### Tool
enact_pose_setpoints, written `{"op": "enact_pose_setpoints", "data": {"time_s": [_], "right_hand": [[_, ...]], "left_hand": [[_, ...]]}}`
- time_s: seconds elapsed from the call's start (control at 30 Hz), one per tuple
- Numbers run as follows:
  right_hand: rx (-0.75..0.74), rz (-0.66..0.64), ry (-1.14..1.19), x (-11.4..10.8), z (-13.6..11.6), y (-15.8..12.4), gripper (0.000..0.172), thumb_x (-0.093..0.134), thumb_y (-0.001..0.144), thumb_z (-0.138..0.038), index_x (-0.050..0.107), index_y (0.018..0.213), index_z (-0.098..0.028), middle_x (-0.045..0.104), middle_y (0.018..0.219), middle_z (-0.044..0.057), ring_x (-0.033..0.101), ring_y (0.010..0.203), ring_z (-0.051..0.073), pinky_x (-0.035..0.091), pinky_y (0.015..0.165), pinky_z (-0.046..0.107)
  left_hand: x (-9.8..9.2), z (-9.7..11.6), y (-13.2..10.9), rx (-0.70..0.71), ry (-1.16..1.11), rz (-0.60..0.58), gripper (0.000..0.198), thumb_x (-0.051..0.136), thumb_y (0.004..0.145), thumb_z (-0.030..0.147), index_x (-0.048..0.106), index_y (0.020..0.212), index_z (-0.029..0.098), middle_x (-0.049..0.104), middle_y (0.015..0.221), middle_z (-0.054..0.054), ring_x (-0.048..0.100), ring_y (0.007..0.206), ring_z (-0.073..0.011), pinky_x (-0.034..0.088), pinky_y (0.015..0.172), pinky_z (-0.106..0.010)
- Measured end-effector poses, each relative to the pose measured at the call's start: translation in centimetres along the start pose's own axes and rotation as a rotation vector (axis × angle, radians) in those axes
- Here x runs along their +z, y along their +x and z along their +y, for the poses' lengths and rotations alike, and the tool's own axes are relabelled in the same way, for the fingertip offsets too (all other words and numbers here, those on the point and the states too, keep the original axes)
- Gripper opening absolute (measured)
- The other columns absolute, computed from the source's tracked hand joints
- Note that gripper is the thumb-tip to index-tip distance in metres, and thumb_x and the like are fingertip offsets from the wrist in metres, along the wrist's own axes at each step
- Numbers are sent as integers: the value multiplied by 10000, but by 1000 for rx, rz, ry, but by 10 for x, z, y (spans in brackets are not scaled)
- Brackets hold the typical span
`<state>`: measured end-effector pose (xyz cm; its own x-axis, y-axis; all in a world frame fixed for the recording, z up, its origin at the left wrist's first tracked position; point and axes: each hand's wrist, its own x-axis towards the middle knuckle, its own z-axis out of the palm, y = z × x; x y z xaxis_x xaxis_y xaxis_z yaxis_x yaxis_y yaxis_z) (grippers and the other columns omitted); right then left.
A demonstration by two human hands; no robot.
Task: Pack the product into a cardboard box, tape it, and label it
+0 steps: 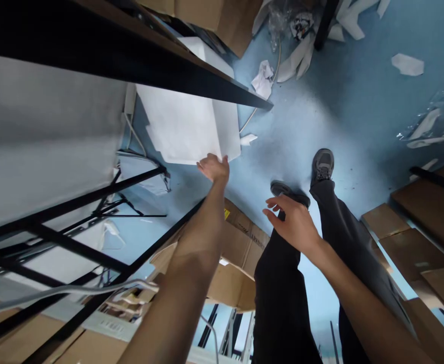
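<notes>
A large white box-shaped piece [184,129], perhaps foam, stands on the blue floor, partly under a black metal beam. My left hand [213,168] reaches out to its near lower edge, with the fingers curled at the corner and the thumb off to the right side. What the fingertips do against the edge is partly hidden. My right hand [292,222] hangs in the air above my legs and shoe, with slightly bent fingers apart and nothing in them.
The black beam [161,60] crosses above the white piece. A black metal frame [81,242] stands at left. Cardboard boxes [415,247] are stacked at right, and an open carton [240,242] lies below my left arm. Crumpled paper [263,79], foam scraps and a thin cable litter the floor [358,101].
</notes>
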<state>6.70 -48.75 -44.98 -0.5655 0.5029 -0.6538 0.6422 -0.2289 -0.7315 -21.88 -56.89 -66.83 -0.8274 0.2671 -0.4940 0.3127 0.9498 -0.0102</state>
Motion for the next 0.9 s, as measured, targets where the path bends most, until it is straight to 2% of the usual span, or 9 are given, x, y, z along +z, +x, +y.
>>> {"op": "enact_pose_setpoints", "data": {"time_s": [0.1, 0.27, 0.4, 0.53, 0.63, 0.73, 0.83, 0.9], "right_hand": [[16, 39, 26, 4, 11, 0, 163, 684, 1051, -261, 796, 1169, -238, 859, 1134, 62, 828, 931, 206, 652, 921, 363], [85, 82, 39, 10, 11, -10, 199, 637, 1050, -304, 802, 1118, -215, 855, 1137, 77, 813, 942, 203, 649, 928, 343], [195, 48, -17, 4, -14, -25, 193, 666, 1037, -343, 788, 1114, -215, 848, 1212, 88, 814, 948, 206, 632, 937, 338], [339, 24, -153, -18, -50, -49, 242, 710, 1046, -410, 755, 1180, -214, 839, 1251, 105, 823, 1006, 226, 592, 989, 333], [415, 3, -266, -39, -77, -78, 345, 746, 1042, -494, 719, 1231, -207, 834, 1266, 112, 813, 1141, 257, 557, 1005, 314], [444, -2, -337, -58, -99, -113, 462, 751, 1031, -583, 681, 1262, -189, 833, 1250, 131, 794, 1222, 292, 545, 982, 309], [487, 28, -385, -75, -116, -148, 534, 743, 1017, -631, 635, 1282, -180, 836, 1207, 147, 798, 1198, 325, 552, 960, 330], [520, 108, -398, -87, -124, -168, 526, 752, 1006, -607, 616, 1254, -164, 837, 1156, 174, 802, 1169, 359, 567, 956, 360]], "left_hand": [[-9, 3, -66, -20, 80, 5, 211, 687, 1000, 393, 640, 1081, 203, 755, 1204, -214, 605, 1353, -421, 419, 1218, -616], [-42, 2, -188, 0, 67, -45, 183, 590, 1037, 345, 666, 1131, 208, 759, 1218, -206, 609, 1362, -403, 371, 1261, -589], [-77, -12, -276, -20, 25, -94, 185, 596, 1016, 329, 681, 1131, 211, 765, 1153, -206, 660, 1272, -437, 421, 1202, -661], [-124, -27, -354, 21, -28, -144, 130, 588, 1006, 277, 681, 1079, 223, 762, 1130, -193, 680, 1260, -436, 403, 1243, -701], [-163, -34, -403, 94, -88, -177, 76, 594, 995, 259, 668, 1013, 248, 753, 1054, -152, 708, 1201, -412, 425, 1249, -711], [-200, -35, -440, 185, -155, -188, 97, 583, 966, 210, 659, 948, 268, 739, 1002, -125, 725, 1145, -392, 431, 1264, -727], [-232, -31, -464, 298, -217, -200, 130, 587, 929, 179, 655, 898, 285, 734, 981, -107, 728, 1116, -376, 414, 1307, -715], [-252, -25, -473, 381, -255, -218, 134, 598, 924, 184, 648, 872, 297, 734, 966, -94, 730, 1108, -362, 405, 1337, -682]]}}
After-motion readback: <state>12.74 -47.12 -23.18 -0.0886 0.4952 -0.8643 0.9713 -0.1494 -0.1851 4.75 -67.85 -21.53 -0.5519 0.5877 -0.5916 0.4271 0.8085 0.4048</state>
